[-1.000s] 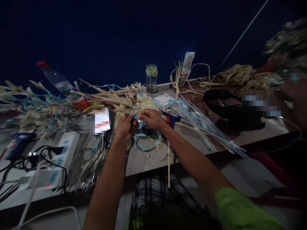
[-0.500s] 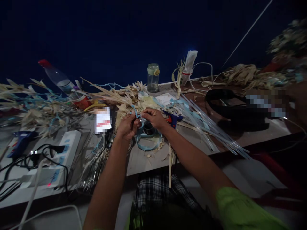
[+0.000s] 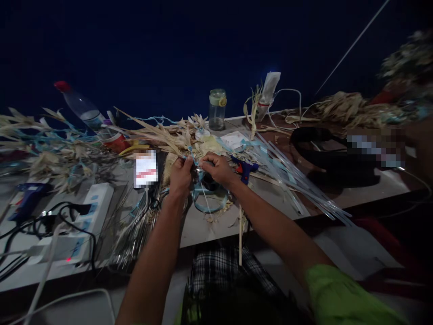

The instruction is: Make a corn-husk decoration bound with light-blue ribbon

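My left hand (image 3: 180,176) is closed, pinching a dried-husk flower stem (image 3: 191,151) wrapped in light blue tape. The pale husk petals (image 3: 186,137) stand above my fingertips. Close beside it, my right hand (image 3: 219,170) is closed too, its thumb and forefinger pinching the blue tape at the stem. A thin pale wire hangs down between my hands. Below them a roll of light blue tape (image 3: 211,209) lies on the table, with a dark round object (image 3: 209,181) behind it, partly covered by my right hand.
A phone (image 3: 145,169), a power strip (image 3: 98,203) with cables and a bundle of wires (image 3: 135,239) lie left. Glue guns (image 3: 32,198) sit at both sides. Clear plastic sticks (image 3: 297,180) lie right. A glass jar (image 3: 217,110) and a tilted bottle (image 3: 83,108) stand behind.
My left hand has turned more upright, its thumb now pointing up at the stem. A thin pale wire now shows below my hands. My right hand stays almost in place.
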Demonstrator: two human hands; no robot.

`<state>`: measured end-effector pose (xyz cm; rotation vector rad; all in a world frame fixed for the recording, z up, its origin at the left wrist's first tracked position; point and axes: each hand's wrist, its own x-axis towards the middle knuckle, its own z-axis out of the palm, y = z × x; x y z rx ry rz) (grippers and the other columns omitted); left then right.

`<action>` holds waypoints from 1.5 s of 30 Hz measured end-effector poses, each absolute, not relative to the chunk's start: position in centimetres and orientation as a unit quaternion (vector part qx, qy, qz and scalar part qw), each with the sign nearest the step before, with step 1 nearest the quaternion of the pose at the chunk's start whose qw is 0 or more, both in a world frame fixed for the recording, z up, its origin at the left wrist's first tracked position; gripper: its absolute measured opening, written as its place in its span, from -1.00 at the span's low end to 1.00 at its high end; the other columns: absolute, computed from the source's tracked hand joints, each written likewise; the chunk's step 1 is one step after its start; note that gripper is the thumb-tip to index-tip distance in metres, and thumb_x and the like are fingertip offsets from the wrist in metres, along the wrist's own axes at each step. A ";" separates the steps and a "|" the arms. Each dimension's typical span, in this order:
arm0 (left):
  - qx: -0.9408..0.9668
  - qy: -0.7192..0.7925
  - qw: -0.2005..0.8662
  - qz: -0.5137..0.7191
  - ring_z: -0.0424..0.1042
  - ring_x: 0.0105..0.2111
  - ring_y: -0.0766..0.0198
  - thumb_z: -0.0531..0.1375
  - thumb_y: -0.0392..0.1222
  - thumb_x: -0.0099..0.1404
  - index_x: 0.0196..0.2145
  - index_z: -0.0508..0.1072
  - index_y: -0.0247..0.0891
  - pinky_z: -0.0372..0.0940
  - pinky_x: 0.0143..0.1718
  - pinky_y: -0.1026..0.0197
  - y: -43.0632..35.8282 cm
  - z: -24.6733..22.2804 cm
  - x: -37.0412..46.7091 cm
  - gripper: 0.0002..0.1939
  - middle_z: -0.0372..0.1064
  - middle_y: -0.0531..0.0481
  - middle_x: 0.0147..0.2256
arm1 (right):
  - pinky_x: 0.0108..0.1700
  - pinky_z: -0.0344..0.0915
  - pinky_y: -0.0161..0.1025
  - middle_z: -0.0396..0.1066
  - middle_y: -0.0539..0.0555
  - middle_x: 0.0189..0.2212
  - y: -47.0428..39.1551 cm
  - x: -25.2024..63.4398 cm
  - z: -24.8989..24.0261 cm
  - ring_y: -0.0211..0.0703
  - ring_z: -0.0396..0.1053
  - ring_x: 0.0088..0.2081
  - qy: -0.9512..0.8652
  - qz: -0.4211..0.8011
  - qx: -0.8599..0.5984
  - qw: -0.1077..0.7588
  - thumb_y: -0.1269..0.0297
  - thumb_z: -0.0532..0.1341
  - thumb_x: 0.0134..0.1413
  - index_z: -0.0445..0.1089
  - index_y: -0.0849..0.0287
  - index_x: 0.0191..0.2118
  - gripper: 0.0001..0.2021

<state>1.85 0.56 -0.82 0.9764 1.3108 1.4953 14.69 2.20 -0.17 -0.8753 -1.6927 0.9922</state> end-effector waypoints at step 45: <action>0.347 0.289 0.690 0.566 0.30 -0.54 0.44 0.32 -0.29 -0.14 -0.41 0.34 -0.28 0.29 -0.49 0.34 -0.8 1.1 1.2 -0.71 0.29 0.09 -0.49 | -0.64 0.09 -0.42 0.22 -0.13 -0.75 1.4 14.9 0.9 -0.40 0.16 -0.70 -0.472 0.746 -0.241 0.403 0.27 0.29 -0.29 0.10 0.18 -0.54 -0.71</action>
